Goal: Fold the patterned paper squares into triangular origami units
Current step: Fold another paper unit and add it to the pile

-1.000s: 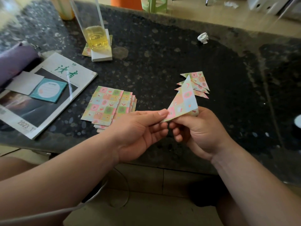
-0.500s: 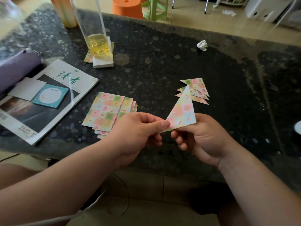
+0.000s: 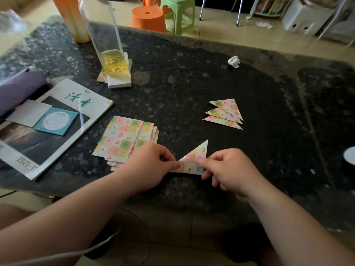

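Observation:
A folded triangle of patterned paper [image 3: 197, 154] lies low over the dark stone table [image 3: 192, 83] near its front edge. My left hand [image 3: 151, 166] pinches its left corner. My right hand [image 3: 228, 169] pinches its right part, thumb on top. A fanned stack of flat patterned squares [image 3: 123, 139] lies just left of my left hand. Three finished triangular units [image 3: 224, 113] overlap in a small pile beyond my right hand.
A magazine [image 3: 57, 120] with a teal notepad [image 3: 56, 121] and a white card lies at the left, by a purple pouch [image 3: 17, 89]. A tall glass with yellow liquid [image 3: 113, 60] stands on a white block. A crumpled paper ball [image 3: 234, 62] sits at the back.
Both hands have brought the triangle down from an upright hold in the air to the table near its front edge. The view has tilted up, showing more of the floor.

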### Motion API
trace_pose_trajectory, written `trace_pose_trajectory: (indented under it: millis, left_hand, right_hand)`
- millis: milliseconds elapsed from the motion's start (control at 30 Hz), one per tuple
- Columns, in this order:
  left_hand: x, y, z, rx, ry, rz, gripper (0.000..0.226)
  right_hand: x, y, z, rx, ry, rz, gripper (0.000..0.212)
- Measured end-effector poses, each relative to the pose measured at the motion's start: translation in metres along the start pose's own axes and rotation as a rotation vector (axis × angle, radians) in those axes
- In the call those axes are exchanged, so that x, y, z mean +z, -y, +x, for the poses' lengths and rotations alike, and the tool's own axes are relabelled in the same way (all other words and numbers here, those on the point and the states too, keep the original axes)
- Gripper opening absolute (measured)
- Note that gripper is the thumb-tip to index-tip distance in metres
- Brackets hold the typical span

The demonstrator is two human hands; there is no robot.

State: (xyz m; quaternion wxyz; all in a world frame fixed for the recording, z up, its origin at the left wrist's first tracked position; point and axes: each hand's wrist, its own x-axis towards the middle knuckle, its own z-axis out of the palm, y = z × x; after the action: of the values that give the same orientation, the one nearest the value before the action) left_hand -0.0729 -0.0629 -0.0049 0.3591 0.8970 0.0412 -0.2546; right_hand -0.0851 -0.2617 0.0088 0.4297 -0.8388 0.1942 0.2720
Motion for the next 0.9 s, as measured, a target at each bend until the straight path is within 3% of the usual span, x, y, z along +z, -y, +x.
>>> trace_pose_trajectory:
  millis: [367, 633, 900]
  left_hand:
    - [0.011, 0.006, 0.002, 0.132, -0.094, 0.193, 0.006]
    - [0.027, 0.017, -0.003, 0.42, -0.164, 0.388, 0.032]
    - [0.031, 0.018, -0.002, 0.476, -0.15, 0.364, 0.03]
  right_hand:
    - [0.01, 0.0, 0.011, -0.017, -0.004, -0.021, 0.01]
    - [0.013, 0.003, 0.014, -0.019, -0.013, -0.096, 0.01]
    - [0.013, 0.002, 0.016, -0.002, -0.036, -0.005, 0.011]
